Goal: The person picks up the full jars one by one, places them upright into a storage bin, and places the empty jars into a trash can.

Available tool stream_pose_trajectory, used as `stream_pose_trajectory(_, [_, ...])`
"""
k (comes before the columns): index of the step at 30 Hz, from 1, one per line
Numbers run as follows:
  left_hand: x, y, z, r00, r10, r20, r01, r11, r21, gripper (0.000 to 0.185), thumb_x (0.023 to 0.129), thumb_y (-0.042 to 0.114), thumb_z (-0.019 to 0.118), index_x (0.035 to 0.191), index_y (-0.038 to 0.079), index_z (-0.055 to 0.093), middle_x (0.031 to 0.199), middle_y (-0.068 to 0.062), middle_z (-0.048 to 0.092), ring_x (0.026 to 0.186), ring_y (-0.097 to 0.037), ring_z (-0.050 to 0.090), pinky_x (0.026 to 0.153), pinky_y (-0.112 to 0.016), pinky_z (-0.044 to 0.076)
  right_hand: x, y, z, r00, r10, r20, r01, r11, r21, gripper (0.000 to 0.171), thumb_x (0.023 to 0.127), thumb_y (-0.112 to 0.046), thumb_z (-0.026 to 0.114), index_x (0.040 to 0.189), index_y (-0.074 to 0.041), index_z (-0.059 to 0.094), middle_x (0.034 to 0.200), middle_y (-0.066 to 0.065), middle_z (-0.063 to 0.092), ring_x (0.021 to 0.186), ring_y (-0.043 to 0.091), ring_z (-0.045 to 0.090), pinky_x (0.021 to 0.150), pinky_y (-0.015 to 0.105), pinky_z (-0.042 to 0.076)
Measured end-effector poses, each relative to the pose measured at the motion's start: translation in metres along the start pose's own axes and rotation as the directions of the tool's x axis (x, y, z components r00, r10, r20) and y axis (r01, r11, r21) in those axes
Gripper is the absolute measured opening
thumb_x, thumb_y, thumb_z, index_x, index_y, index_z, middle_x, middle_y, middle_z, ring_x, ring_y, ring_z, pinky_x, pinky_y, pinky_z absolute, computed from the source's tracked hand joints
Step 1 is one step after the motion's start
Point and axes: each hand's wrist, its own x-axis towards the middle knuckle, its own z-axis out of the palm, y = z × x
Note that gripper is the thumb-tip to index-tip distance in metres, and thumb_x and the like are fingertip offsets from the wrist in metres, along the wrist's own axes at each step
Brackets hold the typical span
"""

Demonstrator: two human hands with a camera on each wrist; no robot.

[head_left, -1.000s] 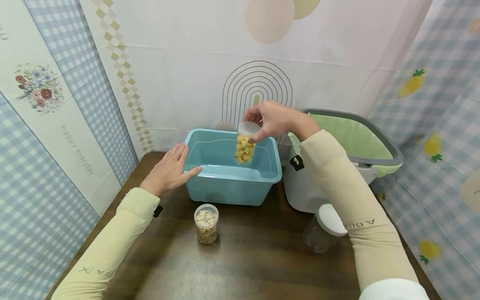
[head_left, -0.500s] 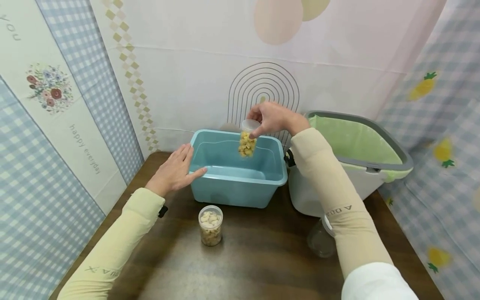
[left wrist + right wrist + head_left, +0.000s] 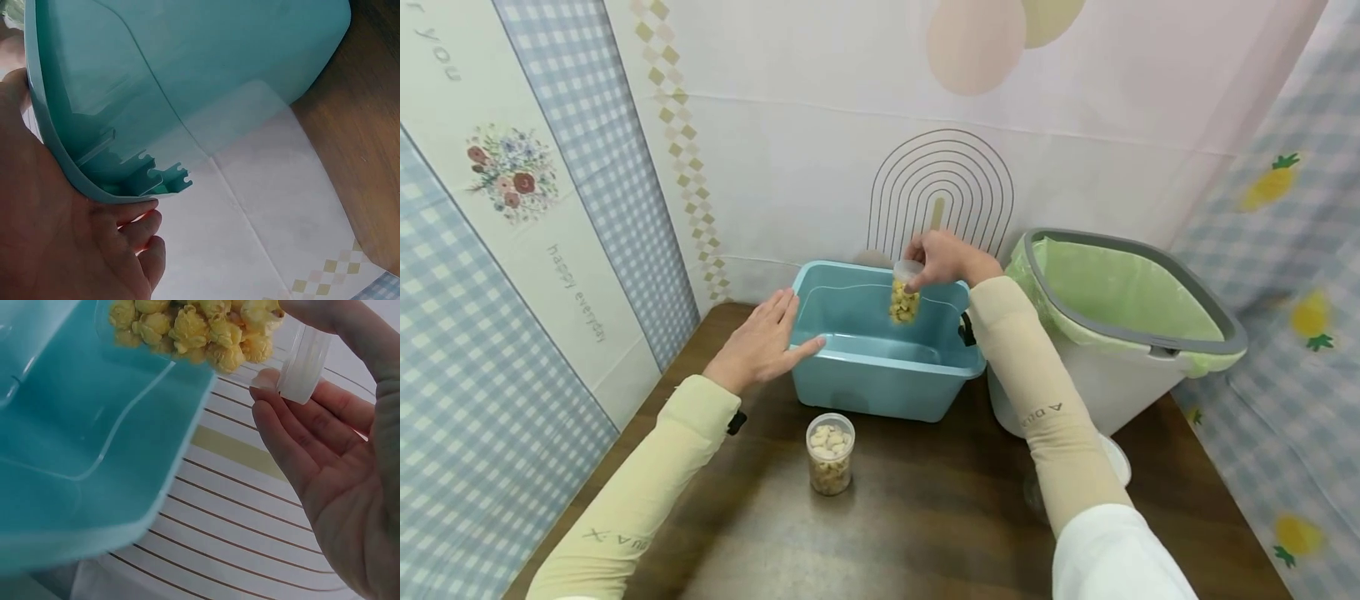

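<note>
My right hand (image 3: pixel 946 257) pinches a small clear jar of yellow popcorn (image 3: pixel 905 307) near its whitish lid, thumb on one side and fingers on the other. The jar hangs upright over the inside of a blue plastic bin (image 3: pixel 880 387). Popcorn pieces (image 3: pixel 209 334) show through its clear wall in the right wrist view. My left hand (image 3: pixel 762 343) rests on the bin's left rim, fingers extended and thumb reaching along the front edge. From the left wrist, this hand (image 3: pixel 75 206) lies against the bin's rim (image 3: pixel 44 125), with small moulded tabs inside the corner.
On the brown table (image 3: pixel 910 525) in front of the bin stands a clear jar of pale nuts (image 3: pixel 830 454). Right of the bin is a grey-rimmed trash can (image 3: pixel 1090 375) with a green liner. A white-lidded clear jar (image 3: pixel 1116 461) is partly hidden behind my right forearm.
My right hand has lowered the popcorn jar a little toward the bin's inside. The head view has shifted slightly left. My left hand stays on the rim.
</note>
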Motion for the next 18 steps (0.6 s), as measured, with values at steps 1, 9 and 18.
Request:
stream_pose_trajectory(1, [0.0, 0.001, -0.001, 1.0, 0.002, 0.001, -0.002, 1.0, -0.002, 0.098, 0.107, 0.062, 0.046, 0.165, -0.01, 0.014, 0.176, -0.027, 0.011, 0.166, -0.041, 0.009, 0.136, -0.055, 0.012, 0.001, 0.002, 0.003, 1.0, 0.003, -0.002, -0.003, 1.0, 0.001, 0.045, 0.085, -0.022, 0.087, 0.122, -0.003, 0.07, 0.118, 0.015, 0.072, 0.106, 0.028, 0.064, 0.096, 0.043, 0.057])
stream_pose_trajectory(9, [-0.004, 0.003, -0.005, 1.0, 0.016, 0.001, -0.016, 1.0, -0.013, 0.098, 0.106, 0.063, 0.045, 0.166, -0.009, 0.013, 0.176, -0.027, 0.011, 0.166, -0.041, 0.008, 0.136, -0.054, 0.011, 0.001, 0.006, 0.026, 1.0, 0.003, 0.013, -0.002, 1.0, -0.025, 0.043, 0.085, -0.025, 0.087, 0.12, -0.005, 0.071, 0.116, 0.014, 0.071, 0.103, 0.027, 0.062, 0.093, 0.043, 0.056])
stream_pose_trajectory(18, [-0.011, 0.007, -0.004, 0.999, 0.031, 0.02, -0.03, 0.999, -0.038, 0.097, 0.107, 0.062, 0.045, 0.166, -0.009, 0.013, 0.176, -0.026, 0.01, 0.166, -0.041, 0.007, 0.136, -0.054, 0.011, -0.003, 0.003, 0.056, 0.995, 0.052, 0.083, -0.046, 0.997, -0.063, 0.046, 0.086, -0.025, 0.087, 0.123, -0.003, 0.07, 0.121, 0.014, 0.069, 0.105, 0.027, 0.062, 0.093, 0.042, 0.057])
